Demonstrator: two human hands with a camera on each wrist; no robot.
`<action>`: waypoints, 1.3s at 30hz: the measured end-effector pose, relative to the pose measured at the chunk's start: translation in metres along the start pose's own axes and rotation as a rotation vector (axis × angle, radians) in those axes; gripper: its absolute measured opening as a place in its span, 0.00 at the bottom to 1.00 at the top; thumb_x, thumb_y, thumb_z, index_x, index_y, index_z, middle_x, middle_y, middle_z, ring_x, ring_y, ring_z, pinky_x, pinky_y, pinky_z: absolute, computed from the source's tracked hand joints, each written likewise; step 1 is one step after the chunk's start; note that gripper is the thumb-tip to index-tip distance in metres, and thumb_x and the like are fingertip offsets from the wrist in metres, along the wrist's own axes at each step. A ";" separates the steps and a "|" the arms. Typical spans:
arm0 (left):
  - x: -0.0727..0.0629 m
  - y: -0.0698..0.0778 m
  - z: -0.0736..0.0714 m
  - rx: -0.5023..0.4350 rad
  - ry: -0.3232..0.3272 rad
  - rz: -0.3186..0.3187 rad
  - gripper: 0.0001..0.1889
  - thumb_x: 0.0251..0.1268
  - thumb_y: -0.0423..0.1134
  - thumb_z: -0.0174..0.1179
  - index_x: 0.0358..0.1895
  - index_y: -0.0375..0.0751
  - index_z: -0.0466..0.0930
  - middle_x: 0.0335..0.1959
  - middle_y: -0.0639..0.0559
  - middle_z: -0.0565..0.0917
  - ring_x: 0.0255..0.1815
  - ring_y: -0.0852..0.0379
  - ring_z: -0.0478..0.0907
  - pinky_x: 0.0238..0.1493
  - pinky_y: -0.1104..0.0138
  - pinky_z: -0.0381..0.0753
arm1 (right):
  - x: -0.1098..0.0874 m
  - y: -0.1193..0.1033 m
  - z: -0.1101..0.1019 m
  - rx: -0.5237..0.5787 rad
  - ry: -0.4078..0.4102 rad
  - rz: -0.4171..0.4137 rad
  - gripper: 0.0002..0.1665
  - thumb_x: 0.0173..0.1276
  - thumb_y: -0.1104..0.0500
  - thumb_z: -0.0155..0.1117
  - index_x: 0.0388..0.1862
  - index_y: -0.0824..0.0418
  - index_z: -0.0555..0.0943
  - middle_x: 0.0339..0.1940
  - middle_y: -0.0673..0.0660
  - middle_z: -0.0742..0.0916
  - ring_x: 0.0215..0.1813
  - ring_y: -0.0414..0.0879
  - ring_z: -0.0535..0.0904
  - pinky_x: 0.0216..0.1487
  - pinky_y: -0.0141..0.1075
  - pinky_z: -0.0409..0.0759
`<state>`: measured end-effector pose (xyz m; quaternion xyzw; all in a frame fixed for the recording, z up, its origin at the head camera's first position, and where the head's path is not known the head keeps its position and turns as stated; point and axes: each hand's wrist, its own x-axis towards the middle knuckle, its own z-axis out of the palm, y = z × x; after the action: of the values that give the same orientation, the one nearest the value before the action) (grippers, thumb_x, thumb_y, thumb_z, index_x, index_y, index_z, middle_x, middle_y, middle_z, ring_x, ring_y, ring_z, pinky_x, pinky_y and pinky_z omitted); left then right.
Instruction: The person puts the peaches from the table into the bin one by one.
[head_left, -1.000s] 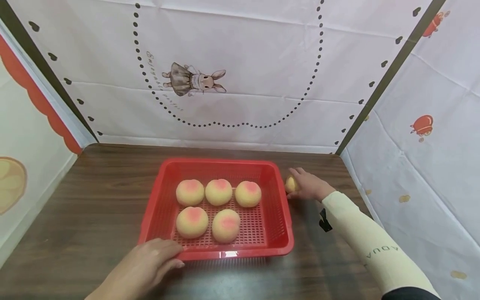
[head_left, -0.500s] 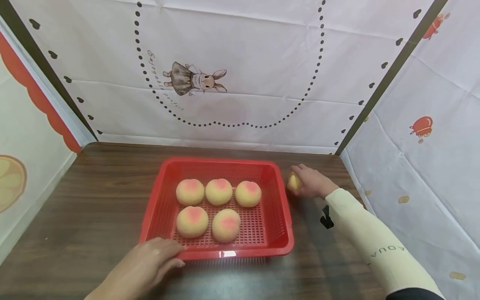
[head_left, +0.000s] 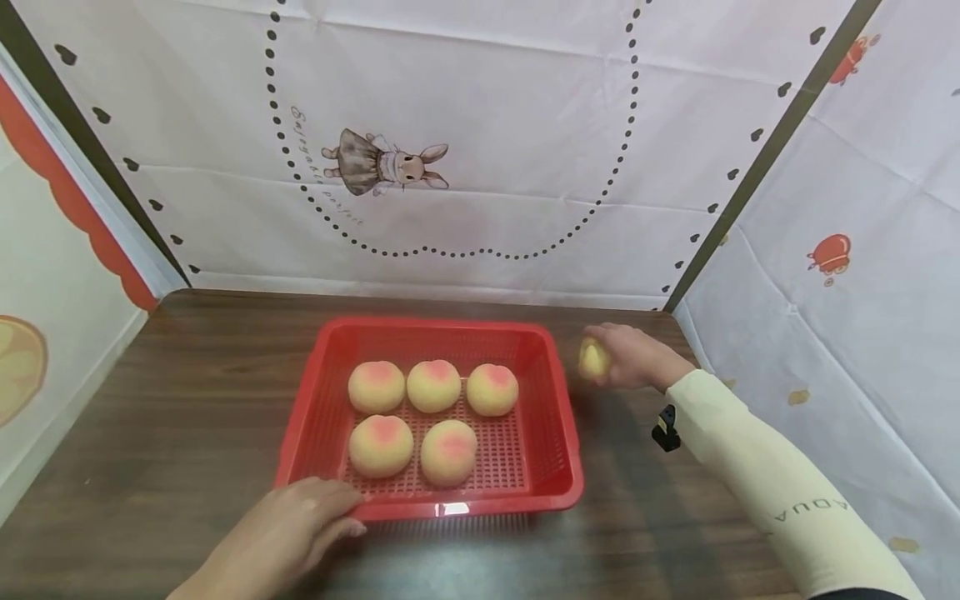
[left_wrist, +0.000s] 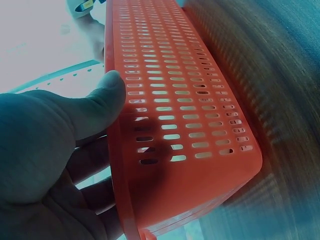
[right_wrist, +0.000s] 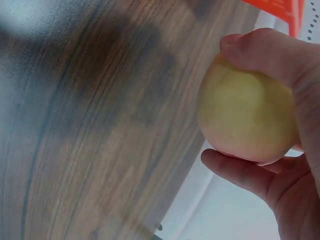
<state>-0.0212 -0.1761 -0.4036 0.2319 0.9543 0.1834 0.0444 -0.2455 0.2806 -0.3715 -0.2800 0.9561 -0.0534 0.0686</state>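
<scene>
A red plastic basket point(head_left: 517, 505) with slotted walls stands on the wooden table. Inside it lie several pale yellow peaches with pink tops, three in the back row, one of them this peach point(head_left: 492, 390), and two in front. My left hand point(head_left: 288, 527) grips the basket's near left corner. In the left wrist view its thumb point(left_wrist: 107, 95) presses the outer side of the rim while the fingers go over to the inside. To the right of the basket, my right hand point(head_left: 633, 357) holds another peach point(right_wrist: 245, 112), thumb on one side and fingers on the other.
Brown wood tabletop point(head_left: 187, 417) extends left and right of the basket. A white printed cloth point(head_left: 480, 150) hangs behind the table, with further cloth walls at the left and right sides. A small black device point(head_left: 666, 428) sits at my right wrist.
My right hand, with the peach in its grasp, has moved a little to the right, away from the basket's side, and looks slightly raised. My left hand stays at the basket corner.
</scene>
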 end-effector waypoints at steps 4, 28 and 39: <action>-0.002 -0.002 0.001 0.024 0.035 0.017 0.16 0.60 0.59 0.72 0.49 0.62 0.89 0.40 0.70 0.88 0.40 0.68 0.80 0.47 0.59 0.90 | -0.001 -0.004 -0.005 0.008 0.006 -0.008 0.42 0.54 0.55 0.78 0.67 0.67 0.75 0.49 0.60 0.87 0.45 0.52 0.82 0.43 0.45 0.82; -0.002 0.002 0.003 0.066 0.041 0.021 0.17 0.64 0.63 0.66 0.49 0.62 0.90 0.43 0.70 0.89 0.43 0.66 0.83 0.50 0.57 0.89 | -0.012 -0.026 -0.026 0.023 0.004 -0.106 0.41 0.48 0.54 0.83 0.62 0.61 0.79 0.48 0.53 0.87 0.43 0.46 0.82 0.44 0.42 0.82; 0.001 0.002 0.001 0.019 -0.020 -0.007 0.18 0.61 0.61 0.69 0.51 0.60 0.90 0.43 0.68 0.90 0.43 0.66 0.84 0.49 0.58 0.90 | -0.014 -0.050 -0.039 0.073 0.020 -0.184 0.38 0.47 0.52 0.86 0.57 0.55 0.81 0.46 0.47 0.87 0.43 0.42 0.81 0.44 0.39 0.82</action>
<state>-0.0208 -0.1742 -0.4040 0.2309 0.9563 0.1717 0.0525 -0.2133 0.2487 -0.3251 -0.3636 0.9243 -0.0973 0.0642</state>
